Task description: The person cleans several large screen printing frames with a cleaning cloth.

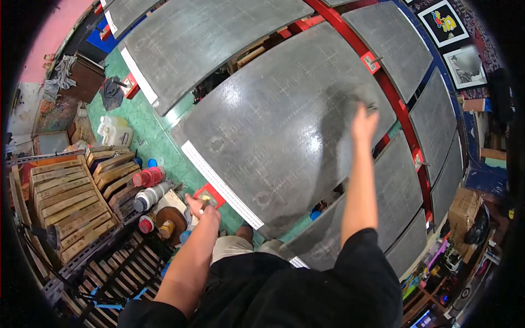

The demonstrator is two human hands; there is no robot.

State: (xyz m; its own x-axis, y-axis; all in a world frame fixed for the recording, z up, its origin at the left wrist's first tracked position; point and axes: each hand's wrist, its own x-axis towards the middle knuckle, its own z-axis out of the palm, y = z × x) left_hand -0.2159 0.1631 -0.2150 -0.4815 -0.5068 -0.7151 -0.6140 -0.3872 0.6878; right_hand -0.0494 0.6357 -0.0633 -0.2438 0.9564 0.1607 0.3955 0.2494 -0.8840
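Note:
My right hand (pixel 363 127) is closed on a grey cloth (pixel 356 96), smeared by motion, over the far right part of a large grey flat panel (pixel 262 120). The panel's surface carries faint pale marks and wet-looking shine. A white strip with small markings (pixel 221 185) runs along its near left edge. My left hand (pixel 203 208) hangs low beside the panel, its fingers apart, close to a red bracket (pixel 210 195) at that edge. No object shows in the left hand.
Grey panels (pixel 216 41) lie in rows along a red rail (pixel 391 90). Wooden-framed screens (pixel 71 208) stand at left, near a pink bottle (pixel 149 176), a white bottle (pixel 150 198) and a jug (pixel 115 131) on the green floor. Framed pictures (pixel 443 23) lie far right.

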